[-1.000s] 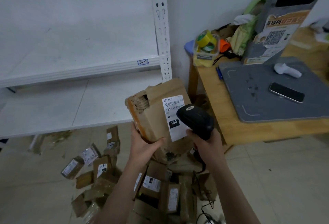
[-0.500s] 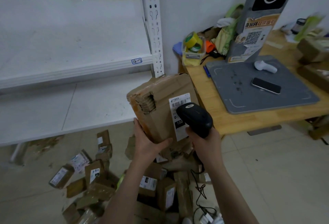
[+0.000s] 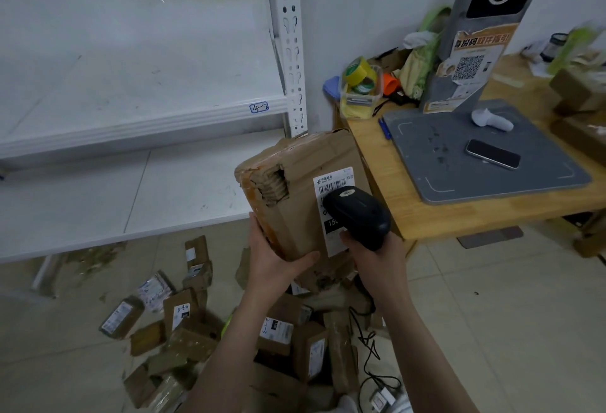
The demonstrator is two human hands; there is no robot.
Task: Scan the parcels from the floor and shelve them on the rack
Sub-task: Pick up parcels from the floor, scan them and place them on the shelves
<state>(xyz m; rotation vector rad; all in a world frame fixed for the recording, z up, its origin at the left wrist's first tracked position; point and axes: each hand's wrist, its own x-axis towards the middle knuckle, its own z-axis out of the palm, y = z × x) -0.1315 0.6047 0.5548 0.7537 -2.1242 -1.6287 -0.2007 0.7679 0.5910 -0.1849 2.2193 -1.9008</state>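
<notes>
We scan a torn parcel [image 3: 301,189] over the floor pile [image 3: 183,314].
Our left hand [image 3: 275,262] cups its lower edge, thumb on the face; our right hand [image 3: 377,258] wraps the black scanner [image 3: 359,216], nose nearly on the label [image 3: 341,176]. Better to pull back until the whole barcode [image 3: 331,187] shows, before turning to the rack [image 3: 164,196] behind.

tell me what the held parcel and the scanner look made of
Parcel: brown corrugated cardboard, matte; the torn corner shows fluted layers. Scanner: probably black moulded plastic, smooth with a faint sheen.
</notes>
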